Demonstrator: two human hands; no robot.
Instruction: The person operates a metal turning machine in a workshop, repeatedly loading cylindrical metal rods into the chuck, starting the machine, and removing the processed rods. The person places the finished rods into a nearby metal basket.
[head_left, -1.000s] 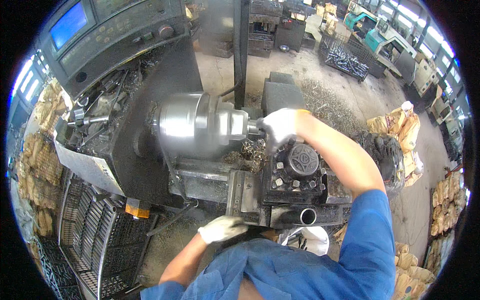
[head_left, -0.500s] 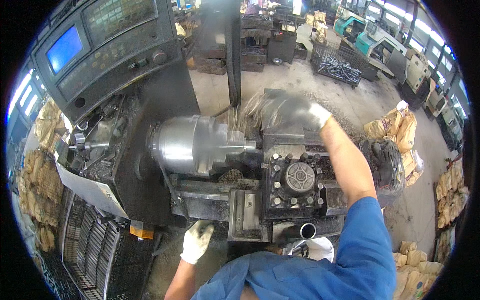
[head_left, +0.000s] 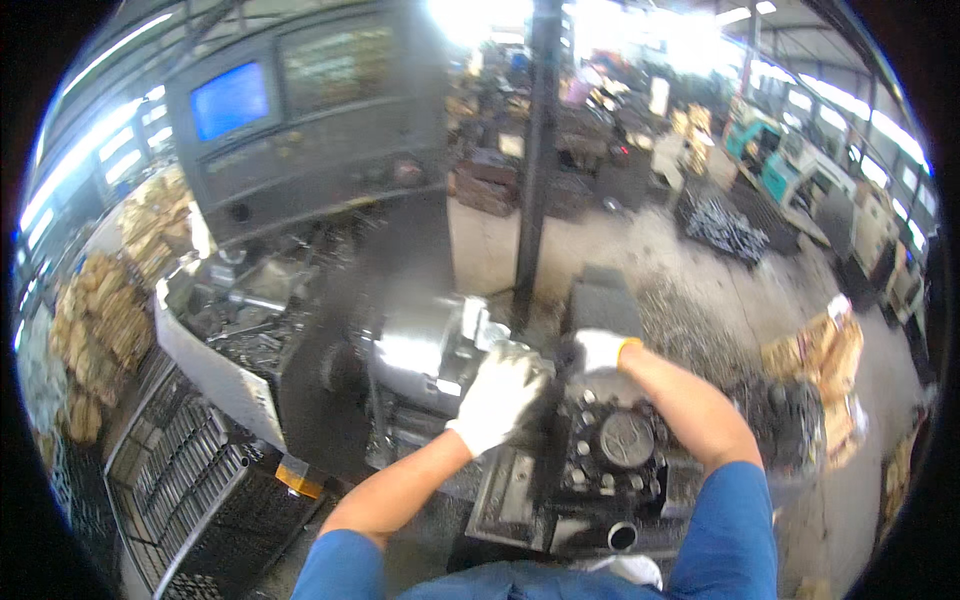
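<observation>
evidently, a heavy thing is being dealt with: the silver metal chuck [head_left: 412, 338], which is seen left of centre, carried on its side against the dark machine housing [head_left: 325, 390]. by its bulk and sheen it is judged to be solid steel, quite stiff and hardly fragile, with its weight borne by the machine rather than by the hands. its smooth round flank would probably be found slippery, more so if oiled, and little purchase would be offered there; a better hold should be given by the stepped front end, where edges stand out. those edges are likely to be hard on cloth, and whether the chuck is turning cannot be told through the blur, so any touch would be best made only when it is at rest.

the left hand [head_left: 500, 393], white-gloved, is held at the front end of the chuck; its fingers are partly bent, but whether anything is grasped cannot be told. the right hand [head_left: 603, 351], also gloved, is placed beyond the square tool post [head_left: 626, 438], just beside a dark block [head_left: 604, 300]; its fingers are blurred, and whether they are closed on something cannot be made out.
</observation>
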